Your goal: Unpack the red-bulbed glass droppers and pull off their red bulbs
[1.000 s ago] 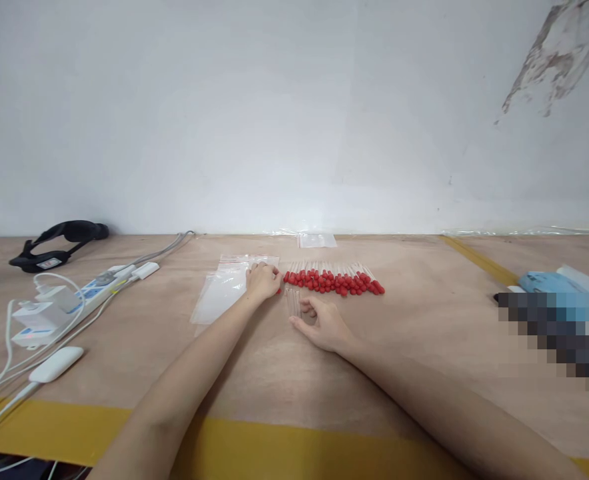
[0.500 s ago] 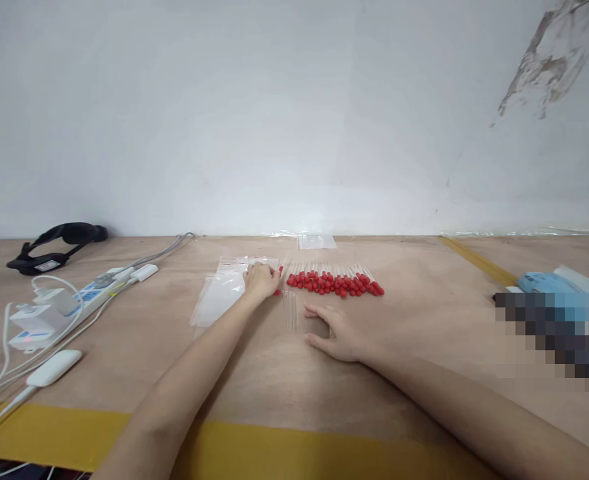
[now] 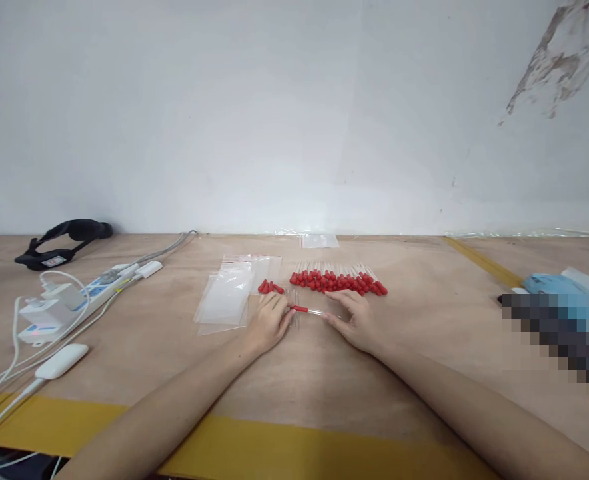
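Note:
My left hand (image 3: 269, 321) is closed, pinching a red rubber dropper bulb (image 3: 299, 309) between thumb and fingers. In my right hand (image 3: 357, 321) is a thin clear glass tube (image 3: 316, 312), gripped near its right end. The tube lies in line with the bulb, its left end meeting the bulb's open end; how far it is inside I cannot tell. Just beyond my left fingers lie several loose red bulbs (image 3: 270, 287). A few bare glass tubes (image 3: 294, 297) rest on the table under the held piece. Behind my right hand is a row of glass droppers with red bulbs (image 3: 324, 280), bulbs towards me.
Clear zip bags (image 3: 224, 297) lie left of the loose bulbs, and another small bag (image 3: 320, 241) is by the wall. At left are a power strip (image 3: 97, 288) with cables, a white device (image 3: 63, 361) and a black strap (image 3: 49, 257). A blue packet (image 3: 554, 285) lies right.
My left hand has come back from the loose bulbs towards me with one red bulb. My right hand now holds a glass tube against it. The view has shifted slightly.

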The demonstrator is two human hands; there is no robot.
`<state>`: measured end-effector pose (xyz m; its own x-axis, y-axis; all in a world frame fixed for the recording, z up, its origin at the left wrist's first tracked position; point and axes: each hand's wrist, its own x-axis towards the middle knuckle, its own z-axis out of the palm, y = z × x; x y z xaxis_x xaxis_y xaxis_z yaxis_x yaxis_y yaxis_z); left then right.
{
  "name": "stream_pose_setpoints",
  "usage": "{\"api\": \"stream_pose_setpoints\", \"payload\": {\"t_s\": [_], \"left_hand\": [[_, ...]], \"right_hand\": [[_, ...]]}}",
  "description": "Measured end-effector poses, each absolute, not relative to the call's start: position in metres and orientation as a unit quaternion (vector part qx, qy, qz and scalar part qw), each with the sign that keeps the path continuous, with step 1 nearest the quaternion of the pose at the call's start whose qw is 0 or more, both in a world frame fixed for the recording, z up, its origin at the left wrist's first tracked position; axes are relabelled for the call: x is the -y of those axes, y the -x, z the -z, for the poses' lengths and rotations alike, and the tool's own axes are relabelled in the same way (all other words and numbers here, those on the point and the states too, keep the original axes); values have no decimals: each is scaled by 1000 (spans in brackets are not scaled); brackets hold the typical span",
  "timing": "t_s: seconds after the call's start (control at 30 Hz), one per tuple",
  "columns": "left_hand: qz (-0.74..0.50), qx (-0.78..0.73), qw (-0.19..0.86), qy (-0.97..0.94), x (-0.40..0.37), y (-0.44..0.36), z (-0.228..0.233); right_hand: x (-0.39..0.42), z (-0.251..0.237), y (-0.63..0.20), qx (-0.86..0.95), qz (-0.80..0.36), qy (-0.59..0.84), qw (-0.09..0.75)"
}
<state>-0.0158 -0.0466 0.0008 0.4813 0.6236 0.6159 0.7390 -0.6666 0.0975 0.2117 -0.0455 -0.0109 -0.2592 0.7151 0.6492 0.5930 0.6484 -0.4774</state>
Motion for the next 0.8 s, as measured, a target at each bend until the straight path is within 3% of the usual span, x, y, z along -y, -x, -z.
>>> {"api": "stream_pose_setpoints", "payload": {"t_s": [0.23, 0.57, 0.8], "left_hand": [[338, 383, 80, 856, 48, 12, 1], [323, 314, 101, 887, 50, 2, -4], [280, 312, 106, 902, 55, 2, -7]], "right_hand": [[46, 13, -202, 852, 34, 401, 335], [53, 5, -197, 874, 6, 351, 336], [55, 6, -200, 883, 68, 317, 340]]}}
